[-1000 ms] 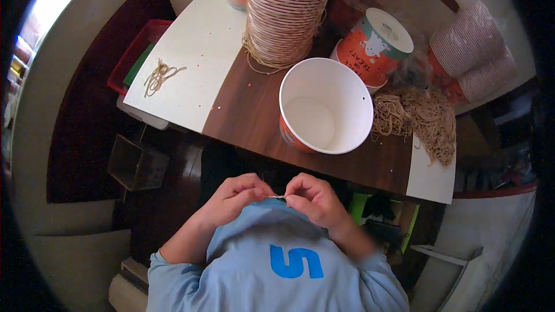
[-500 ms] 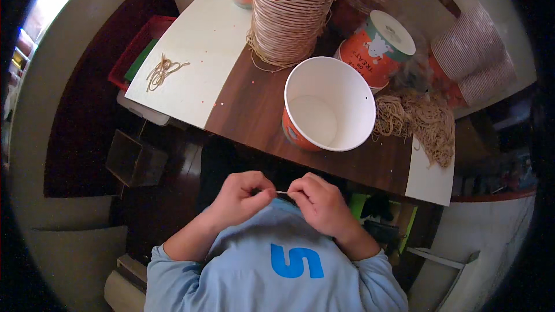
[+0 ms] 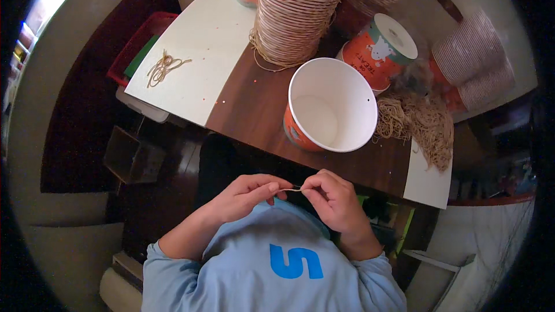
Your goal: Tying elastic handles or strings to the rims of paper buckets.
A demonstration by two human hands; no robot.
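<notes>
Both hands are close together over my lap, just off the table's near edge. A short piece of thin tan string (image 3: pixel 291 190) runs between them. My left hand (image 3: pixel 250 194) pinches one end between thumb and forefinger, its other fingers loosely bent. At the other end, the fingertips of my right hand (image 3: pixel 332 201) are pressed together on the string. Beyond them on the table stands a paper bucket (image 3: pixel 326 117), white inside and orange outside, with a small dark hole near its right rim. Nothing shows inside it.
A tall stack of paper buckets (image 3: pixel 298 17) with string hanging round it stands behind. Right of it are an upturned orange bucket (image 3: pixel 378 52), a heap of tan string (image 3: pixel 425 121) and plastic-wrapped bucket stacks (image 3: pixel 474 52). A few string pieces (image 3: pixel 165 69) lie on the white tabletop (image 3: pixel 196 40).
My right hand has moved slightly right, and the left has tilted flatter with its fingers extending toward it. More string shows between them. The view has shifted slightly.
</notes>
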